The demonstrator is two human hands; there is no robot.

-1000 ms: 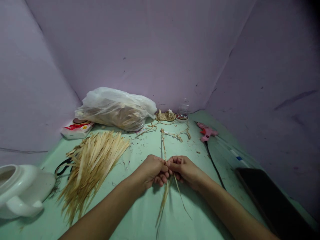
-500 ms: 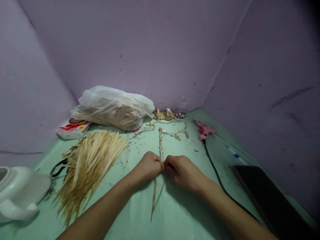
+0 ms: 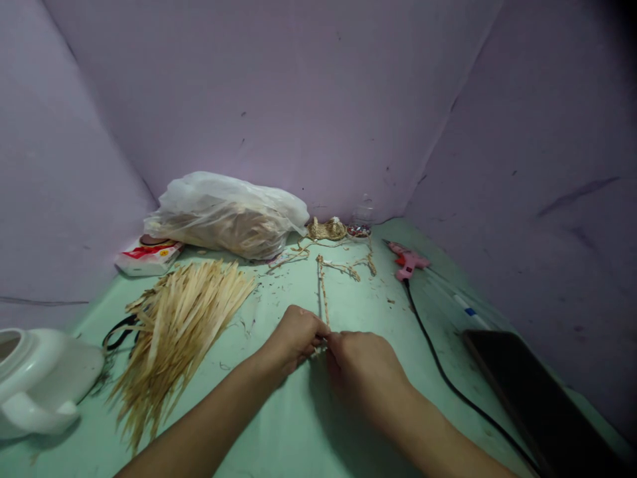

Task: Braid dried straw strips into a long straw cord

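My left hand (image 3: 294, 335) and my right hand (image 3: 362, 365) meet knuckle to knuckle over the green table (image 3: 279, 425). Both are closed in a pinch on a thin braided straw cord (image 3: 322, 292) that runs straight away from them toward the back wall. The loose straw ends below the pinch are hidden under my right hand. A large fan of dry straw strips (image 3: 174, 332) lies to the left of my left forearm.
A clear plastic bag of straw (image 3: 229, 216) and a red-white packet (image 3: 146, 255) sit at the back left. A white jug (image 3: 40, 378) stands at the left edge. A pink glue gun (image 3: 407, 262) with black cable, coiled cord (image 3: 327, 230) and a dark tablet (image 3: 532, 398) lie right.
My right hand has slid forward and over the loose straw ends, which showed below the hands before and are now covered. The left hand has stayed in place.
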